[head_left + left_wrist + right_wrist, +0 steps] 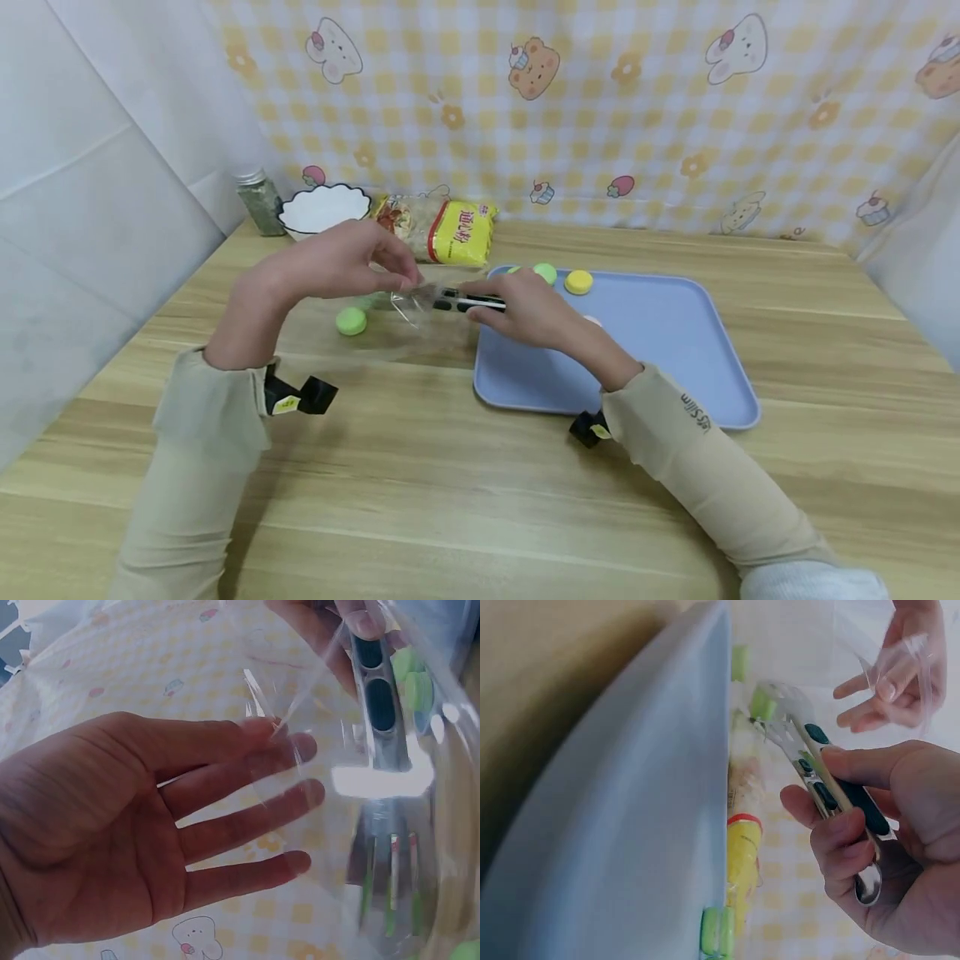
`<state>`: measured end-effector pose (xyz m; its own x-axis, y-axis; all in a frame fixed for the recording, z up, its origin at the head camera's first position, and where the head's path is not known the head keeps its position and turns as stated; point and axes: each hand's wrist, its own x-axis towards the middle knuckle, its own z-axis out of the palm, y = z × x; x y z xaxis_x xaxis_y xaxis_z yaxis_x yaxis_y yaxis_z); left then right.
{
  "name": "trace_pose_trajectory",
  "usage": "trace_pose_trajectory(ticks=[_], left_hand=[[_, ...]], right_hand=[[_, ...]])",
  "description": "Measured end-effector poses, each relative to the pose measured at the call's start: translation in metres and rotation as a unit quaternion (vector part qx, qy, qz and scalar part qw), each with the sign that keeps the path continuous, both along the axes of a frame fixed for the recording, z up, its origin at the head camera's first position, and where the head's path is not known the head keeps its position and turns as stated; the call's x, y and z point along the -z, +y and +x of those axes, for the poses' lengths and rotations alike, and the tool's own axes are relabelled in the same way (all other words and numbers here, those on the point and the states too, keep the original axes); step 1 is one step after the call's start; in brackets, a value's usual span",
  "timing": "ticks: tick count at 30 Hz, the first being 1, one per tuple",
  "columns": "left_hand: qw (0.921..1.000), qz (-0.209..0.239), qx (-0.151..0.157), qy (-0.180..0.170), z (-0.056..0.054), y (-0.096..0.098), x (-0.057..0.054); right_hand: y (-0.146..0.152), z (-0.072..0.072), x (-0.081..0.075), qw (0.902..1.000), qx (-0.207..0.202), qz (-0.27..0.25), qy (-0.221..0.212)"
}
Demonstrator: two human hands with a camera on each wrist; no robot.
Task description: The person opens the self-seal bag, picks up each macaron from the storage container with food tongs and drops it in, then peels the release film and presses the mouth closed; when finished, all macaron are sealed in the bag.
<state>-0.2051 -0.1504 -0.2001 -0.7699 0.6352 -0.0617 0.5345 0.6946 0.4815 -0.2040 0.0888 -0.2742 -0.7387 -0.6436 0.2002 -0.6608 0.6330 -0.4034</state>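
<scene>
My left hand pinches the rim of a clear plastic bag between thumb and forefinger; the other fingers are spread in the left wrist view. My right hand grips metal tongs with dark green grip pads, their head reaching into the bag. A green macaron shows at the tongs' tips in the right wrist view; how firmly it is held I cannot tell. Another green macaron lies at the left, within the bag's outline. Green and yellow macarons sit on the blue tray.
Behind the bag lies a yellow food packet. A white scalloped bowl and a glass jar of dried herbs stand at the back left. A checked curtain hangs behind the wooden table.
</scene>
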Motion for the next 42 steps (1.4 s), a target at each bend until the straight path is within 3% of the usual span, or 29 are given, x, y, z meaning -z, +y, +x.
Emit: trace_pose_trajectory(ticks=[4,11,19,25,33,37,42], left_hand=[[0.9998,0.011,0.016,0.003,-0.001,-0.002,0.000],[0.9995,0.014,0.027,-0.008,-0.003,-0.004,0.001],[0.9998,0.016,0.014,-0.004,0.000,-0.006,-0.003],[0.9997,0.021,0.013,0.009,0.000,0.002,0.002],[0.9987,0.020,0.007,0.047,0.002,0.008,0.005],[0.9987,0.021,-0.001,0.045,0.002,0.009,0.006],[0.9987,0.024,-0.006,0.045,-0.001,0.011,0.010]], right_hand=[[-0.001,-0.003,0.001,0.9989,0.018,-0.028,-0.034],[-0.021,-0.006,0.008,0.9984,0.047,-0.013,-0.028],[-0.041,-0.007,0.007,0.9992,0.034,-0.020,0.003],[-0.040,-0.009,0.011,0.9990,0.039,0.014,0.015],[-0.038,-0.007,0.007,0.9997,0.018,0.012,-0.004],[-0.036,-0.008,0.007,0.9999,0.006,0.008,-0.008],[-0.021,-0.006,0.001,0.9991,0.011,0.038,-0.011]])
